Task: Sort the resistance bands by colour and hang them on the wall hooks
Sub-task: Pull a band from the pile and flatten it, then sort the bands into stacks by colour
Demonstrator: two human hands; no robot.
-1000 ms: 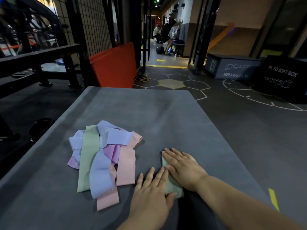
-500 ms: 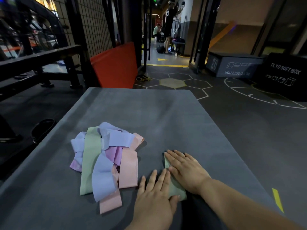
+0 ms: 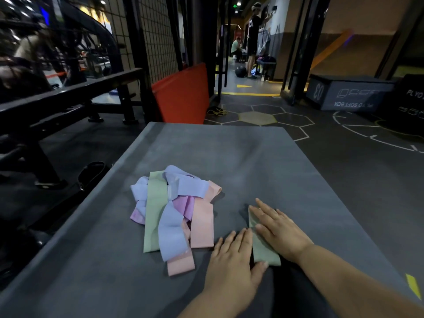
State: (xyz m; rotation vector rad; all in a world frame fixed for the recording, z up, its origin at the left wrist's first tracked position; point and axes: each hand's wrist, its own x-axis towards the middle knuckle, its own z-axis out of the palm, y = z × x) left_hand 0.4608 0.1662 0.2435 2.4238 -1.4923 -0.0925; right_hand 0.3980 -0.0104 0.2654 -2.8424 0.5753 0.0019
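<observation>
the right hand (image 3: 281, 231) presses flat on a folded green band (image 3: 263, 254) on the grey worktop (image 3: 229, 157). the left hand (image 3: 231, 255) lies flat at its edge, thumb on it. both grips are apart, fingers straight. a pile of coloured bands (image 3: 176, 214) lies just left.

We are in a gym. At 1 o'clock sits a grey box (image 3: 344, 92) printed "PLYO SOFT BOX", upside down to us, with a black box (image 3: 411, 99) beside it at 2 o'clock. White hexagon lines (image 3: 258, 117) mark the dark floor at 12 o'clock. A black steel rack (image 3: 68, 97) stands at 10 o'clock, a red pad (image 3: 181, 92) leans at 11 o'clock, and pastel resistance bands (image 3: 174, 210) lie heaped at 7 o'clock.
</observation>
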